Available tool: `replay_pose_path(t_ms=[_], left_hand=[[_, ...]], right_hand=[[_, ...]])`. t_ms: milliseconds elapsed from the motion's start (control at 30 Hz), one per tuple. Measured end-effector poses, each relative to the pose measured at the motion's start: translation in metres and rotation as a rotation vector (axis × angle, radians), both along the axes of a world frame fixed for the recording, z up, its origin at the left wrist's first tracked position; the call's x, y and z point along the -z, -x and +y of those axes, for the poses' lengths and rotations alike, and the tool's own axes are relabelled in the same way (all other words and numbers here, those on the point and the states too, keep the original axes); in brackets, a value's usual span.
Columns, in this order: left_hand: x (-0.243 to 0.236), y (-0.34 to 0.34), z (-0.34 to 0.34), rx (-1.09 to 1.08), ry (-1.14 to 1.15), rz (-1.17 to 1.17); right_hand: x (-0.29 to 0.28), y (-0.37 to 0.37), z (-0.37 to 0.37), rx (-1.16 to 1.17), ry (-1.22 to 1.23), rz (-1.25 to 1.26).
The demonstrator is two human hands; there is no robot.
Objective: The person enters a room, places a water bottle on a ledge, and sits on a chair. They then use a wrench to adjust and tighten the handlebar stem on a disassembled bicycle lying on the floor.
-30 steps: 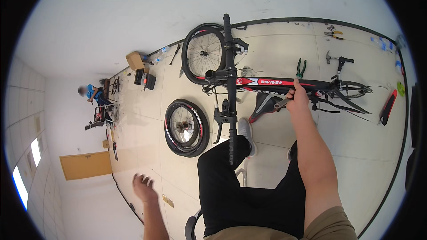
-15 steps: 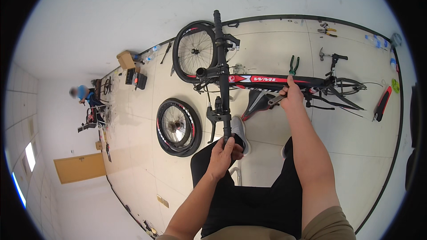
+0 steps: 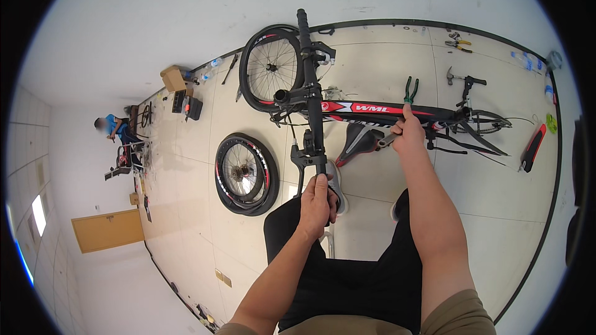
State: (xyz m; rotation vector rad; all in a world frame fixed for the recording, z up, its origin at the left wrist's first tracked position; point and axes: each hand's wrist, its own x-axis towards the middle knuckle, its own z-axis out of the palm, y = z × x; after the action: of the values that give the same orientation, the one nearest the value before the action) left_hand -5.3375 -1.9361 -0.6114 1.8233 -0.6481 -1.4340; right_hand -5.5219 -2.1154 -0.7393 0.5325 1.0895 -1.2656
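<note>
My left hand [image 3: 318, 205] grips the lower end of the black drop-less handlebar [image 3: 309, 56], which lies crosswise over the bike. My right hand [image 3: 408, 131] is closed round the black, red and white bicycle frame [image 3: 347, 107], thumb pointing up along its tube, beside a silver crank arm [image 3: 383, 139]. The front wheel [image 3: 246, 68] is at the far end of the handlebar side. Below the frame lie a black and red saddle [image 3: 355, 147] and, above my right thumb, green-handled pliers [image 3: 411, 92] on the floor.
Loose stacked wheels [image 3: 221, 170] lie left of the bike. A toolbox [image 3: 194, 109] and cardboard box [image 3: 173, 79] sit farther left, near another person [image 3: 115, 125] in blue. A hammer [image 3: 451, 75], yellow-handled pliers [image 3: 462, 43], plastic bottles [image 3: 526, 60] and a red-black part [image 3: 534, 147] lie to the right.
My left hand has come up from the lower left and taken hold of the handlebar, then moved slightly higher on it. My right hand stays on the frame. The whole view has shifted slightly.
</note>
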Motion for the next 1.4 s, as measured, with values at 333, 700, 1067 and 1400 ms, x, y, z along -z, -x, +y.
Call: replay_pose_path(t_ms=[333, 700, 1067, 1400], left_hand=[[-0.018, -0.031, 0.005, 0.107, -0.069, -0.122], [-0.022, -0.042, 0.006, 0.145, -0.064, -0.101], [-0.024, -0.052, 0.007, 0.149, -0.071, -0.088], [-0.023, -0.055, 0.006, 0.158, -0.059, -0.069]], right_hand=[[0.002, 0.001, -0.001, -0.012, 0.019, -0.013], [0.006, 0.002, -0.001, -0.016, 0.035, -0.015], [0.006, 0.003, -0.001, -0.025, 0.049, -0.023], [0.002, 0.003, -0.001, -0.022, 0.023, -0.016]])
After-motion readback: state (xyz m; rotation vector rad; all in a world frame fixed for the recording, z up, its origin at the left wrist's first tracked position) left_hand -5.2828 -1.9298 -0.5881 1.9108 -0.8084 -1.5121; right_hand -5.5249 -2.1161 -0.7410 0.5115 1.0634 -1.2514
